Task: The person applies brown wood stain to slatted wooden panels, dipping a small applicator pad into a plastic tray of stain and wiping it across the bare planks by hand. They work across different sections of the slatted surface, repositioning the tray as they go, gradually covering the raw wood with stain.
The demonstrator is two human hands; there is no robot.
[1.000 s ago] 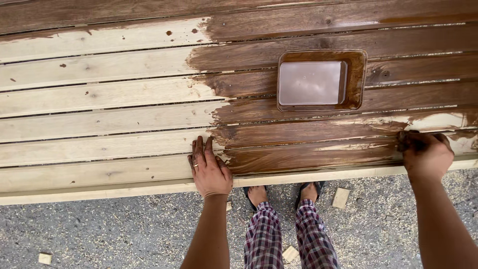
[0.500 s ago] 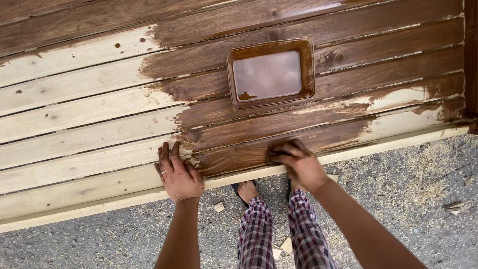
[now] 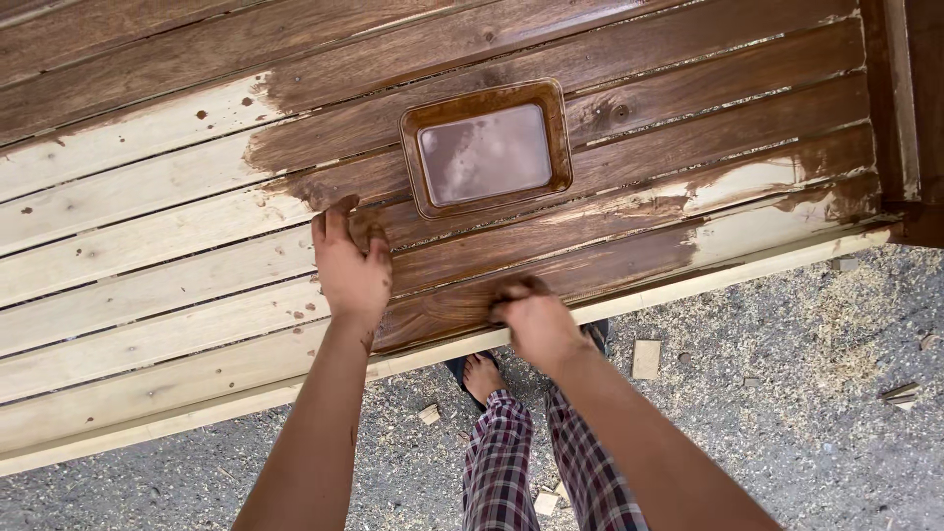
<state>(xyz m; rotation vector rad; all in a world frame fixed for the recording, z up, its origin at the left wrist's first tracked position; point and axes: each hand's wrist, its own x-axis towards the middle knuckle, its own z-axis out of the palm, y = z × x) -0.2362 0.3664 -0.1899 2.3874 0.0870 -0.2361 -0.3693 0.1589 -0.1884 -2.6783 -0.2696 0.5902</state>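
A slatted wooden panel [image 3: 147, 285] lies flat before me, its right part stained dark brown, its left part bare pale wood. My left hand [image 3: 349, 264] rests flat on the slats at the border of the stain, fingers apart and smeared brown. My right hand [image 3: 531, 320] is closed on something small and dark, pressed onto the stained slat near the front edge; what it holds is hidden by the fingers. A rectangular brown tray [image 3: 486, 146] of dark stain sits on the panel just beyond both hands.
Pale unstained patches [image 3: 747, 182] remain on the slats at the right. A dark wooden post [image 3: 910, 108] borders the panel's right end. Below the front edge is gravel ground [image 3: 787, 413] with small wood offcuts [image 3: 646, 358], my checked trousers and sandalled feet.
My right hand has swept left along the front slats, from the far right to near the middle. The view has shifted, so the tray and panel appear further left. My left hand stays planted.
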